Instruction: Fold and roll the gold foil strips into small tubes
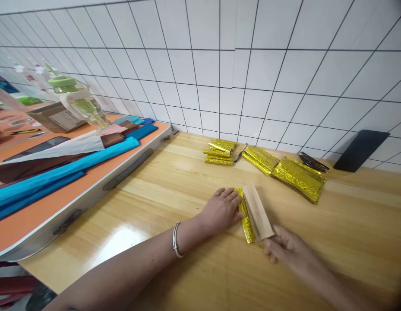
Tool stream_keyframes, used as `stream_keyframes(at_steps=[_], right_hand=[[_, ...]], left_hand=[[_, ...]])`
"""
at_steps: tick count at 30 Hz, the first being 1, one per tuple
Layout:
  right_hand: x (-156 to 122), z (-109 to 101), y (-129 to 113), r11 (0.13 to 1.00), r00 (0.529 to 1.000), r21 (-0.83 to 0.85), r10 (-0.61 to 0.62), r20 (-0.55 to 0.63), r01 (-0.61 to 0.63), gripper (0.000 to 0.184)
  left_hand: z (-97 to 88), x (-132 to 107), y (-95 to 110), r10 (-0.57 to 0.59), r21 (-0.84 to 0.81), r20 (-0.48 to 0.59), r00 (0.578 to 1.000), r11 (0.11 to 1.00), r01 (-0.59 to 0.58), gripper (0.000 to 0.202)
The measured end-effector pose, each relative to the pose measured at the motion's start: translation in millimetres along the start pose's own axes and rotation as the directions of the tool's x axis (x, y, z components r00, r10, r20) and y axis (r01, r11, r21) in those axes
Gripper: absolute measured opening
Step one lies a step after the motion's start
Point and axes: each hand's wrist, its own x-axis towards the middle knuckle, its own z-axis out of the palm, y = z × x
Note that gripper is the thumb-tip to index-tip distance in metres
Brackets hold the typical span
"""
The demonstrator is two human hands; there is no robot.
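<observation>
On the wooden table lies a folded strip of shiny gold foil [247, 224]. My left hand [222, 209] rests flat on its left side, fingers extended over the foil and thumb along its edge. Just to the right is a flat tan strip [257, 211], like thin wood or card, tilted beside the foil. My right hand [282, 246] is closed on the near end of the tan strip, a little blurred. Whether the tan strip touches the foil I cannot tell.
Folded gold foil pieces [219, 153] are stacked at the back, beside a pen [241, 152]. Flat gold foil sheets [299, 178], a dark hair clip [313, 161] and a black phone-like slab [361, 150] stand right. Left, an orange-topped table [122, 160] bears coloured sheets, a box and a bottle.
</observation>
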Motion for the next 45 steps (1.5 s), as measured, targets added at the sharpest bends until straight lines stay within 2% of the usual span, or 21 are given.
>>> stream_keyframes(at_steps=[2, 4, 5, 6, 7, 8, 10, 12, 14, 17, 20, 23, 26, 29, 33, 35, 39, 45], right_hand=[[-7, -3, -3, 0.997, 0.99, -0.063, -0.045, 0.136, 0.054, 0.024], [-8, -17, -1, 0.977, 0.985, -0.187, -0.07, 0.156, 0.099, 0.024], [-7, -26, 0, 0.957, 0.992, -0.267, -0.101, 0.076, 0.118, 0.025], [-4, -35, 1, 0.917, 0.983, -0.373, -0.174, -0.06, 0.14, 0.028], [1, -45, 1, 0.851, 0.951, -0.505, -0.26, -0.17, 0.142, 0.034], [6, -54, -1, 0.761, 0.896, -0.633, -0.37, -0.246, 0.141, 0.043], [18, -66, -8, 0.602, 0.836, -0.77, -0.521, -0.174, 0.214, 0.059], [30, -71, -18, 0.548, 0.82, -0.778, -0.568, -0.077, 0.307, 0.068], [41, -71, -25, 0.568, 0.83, -0.738, -0.558, -0.02, 0.364, 0.075], [52, -68, -22, 0.639, 0.855, -0.66, -0.518, 0.011, 0.396, 0.079], [53, -64, -7, 0.691, 0.864, -0.624, -0.502, -0.05, 0.365, 0.072], [43, -57, 10, 0.715, 0.848, -0.575, -0.526, -0.067, 0.398, 0.047], [27, -47, 19, 0.644, 0.814, -0.571, -0.575, 0.078, 0.509, 0.019], [13, -34, 19, 0.505, 0.775, -0.662, -0.603, 0.188, 0.554, 0.019], [7, -24, 17, 0.367, 0.758, -0.784, -0.623, 0.192, 0.5, 0.023], [9, -25, 17, 0.349, 0.759, -0.799, -0.621, 0.194, 0.489, 0.025], [14, -28, 19, 0.366, 0.771, -0.773, -0.591, 0.238, 0.519, 0.033], [16, -26, 20, 0.345, 0.79, -0.802, -0.566, 0.236, 0.487, 0.035]], left_hand=[[4.6, 3, 5, 0.045, -0.003, 0.015, 0.999, 0.999, -0.045, 0.053], [5.1, 4, 5, 0.122, -0.029, 0.045, 0.992, 0.992, -0.12, 0.053], [3.9, 5, 3, 0.16, -0.046, 0.063, 0.985, 0.987, -0.157, 0.053], [2.0, 6, 1, 0.194, -0.062, 0.079, 0.978, 0.98, -0.189, 0.053], [-0.3, 9, -2, 0.224, -0.075, 0.095, 0.97, 0.973, -0.217, 0.053], [-2.7, 12, -6, 0.253, -0.084, 0.11, 0.961, 0.966, -0.245, 0.053], [-6.9, 20, -10, 0.313, -0.092, 0.146, 0.938, 0.949, -0.302, 0.052], [-9.8, 30, -13, 0.376, -0.082, 0.206, 0.903, 0.927, -0.367, 0.052], [-12.1, 40, -13, 0.416, -0.051, 0.261, 0.871, 0.907, -0.418, 0.053], [-16.5, 49, -13, 0.438, 0.003, 0.271, 0.857, 0.89, -0.456, 0.049], [-21.9, 52, -15, 0.471, 0.015, 0.239, 0.849, 0.873, -0.488, 0.042], [-24.6, 49, -17, 0.503, -0.016, 0.221, 0.836, 0.859, -0.512, 0.033], [-23.1, 43, -15, 0.484, -0.038, 0.217, 0.848, 0.872, -0.488, 0.025], [-20.0, 33, -10, 0.465, -0.033, 0.195, 0.864, 0.883, -0.468, 0.023], [-17.3, 17, -3, 0.441, -0.018, 0.15, 0.885, 0.896, -0.444, 0.028], [-17.4, 9, 0, 0.413, -0.006, 0.136, 0.9, 0.909, -0.416, 0.033], [-20.9, -5, 7, 0.331, 0.041, 0.122, 0.936, 0.94, -0.338, 0.036], [-25.0, -19, 12, 0.337, 0.002, 0.143, 0.931, 0.94, -0.34, 0.029]])
